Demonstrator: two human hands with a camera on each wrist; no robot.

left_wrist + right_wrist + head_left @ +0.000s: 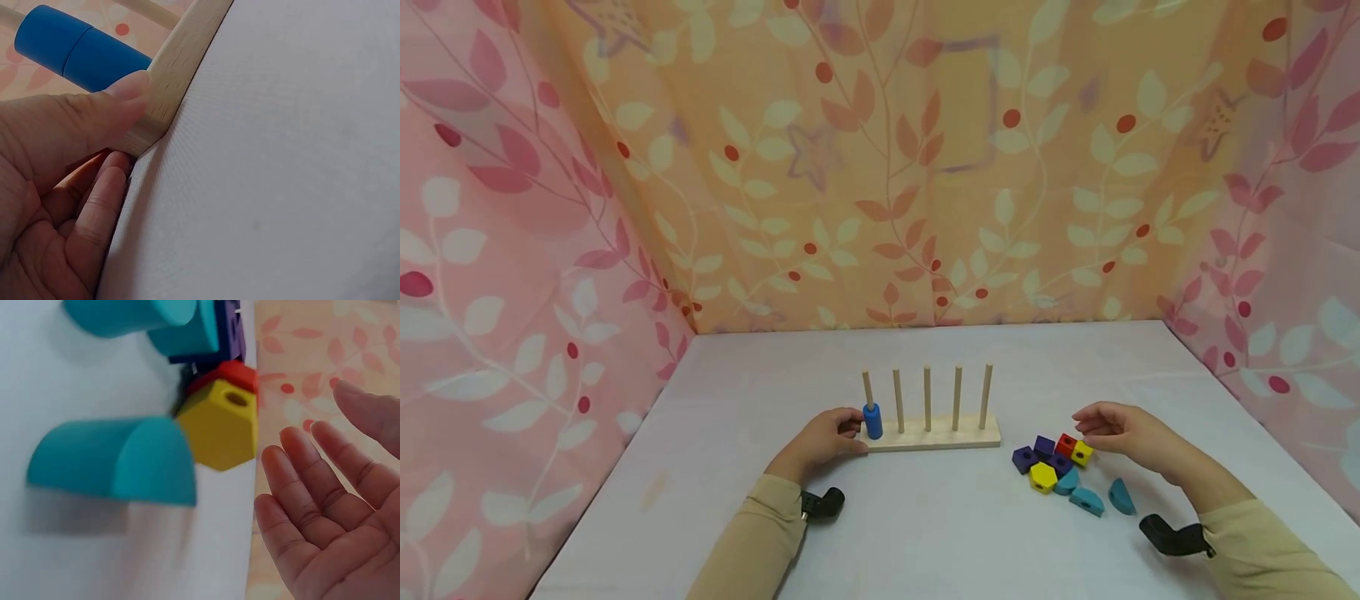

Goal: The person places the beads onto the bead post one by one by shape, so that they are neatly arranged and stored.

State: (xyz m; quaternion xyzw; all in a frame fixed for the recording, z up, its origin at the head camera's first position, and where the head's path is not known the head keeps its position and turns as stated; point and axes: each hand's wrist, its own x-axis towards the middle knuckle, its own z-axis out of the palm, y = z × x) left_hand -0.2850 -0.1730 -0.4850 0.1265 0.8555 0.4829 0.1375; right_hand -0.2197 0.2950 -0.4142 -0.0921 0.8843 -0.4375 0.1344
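Observation:
A wooden peg stand (925, 437) with several upright pegs stands on the table. Two blue cylindrical beads (81, 47) are stacked on its leftmost peg. My left hand (820, 437) holds the left end of the base, thumb (128, 94) against its long side and fingers bent by the end. My right hand (1120, 429) hovers with fingers loosely extended, holding nothing, just right of a cluster of blocks. Nearest it are a yellow block (1082, 452) and a red block (1067, 443). A teal half-round block (81, 456) lies apart, nearer my right wrist.
The cluster also has several purple blocks (1024, 459), a yellow hexagonal block (1042, 477) and more teal half-round blocks (1086, 501). A white cloth (940, 533) covers the table. Patterned curtains (880, 167) stand behind and at both sides.

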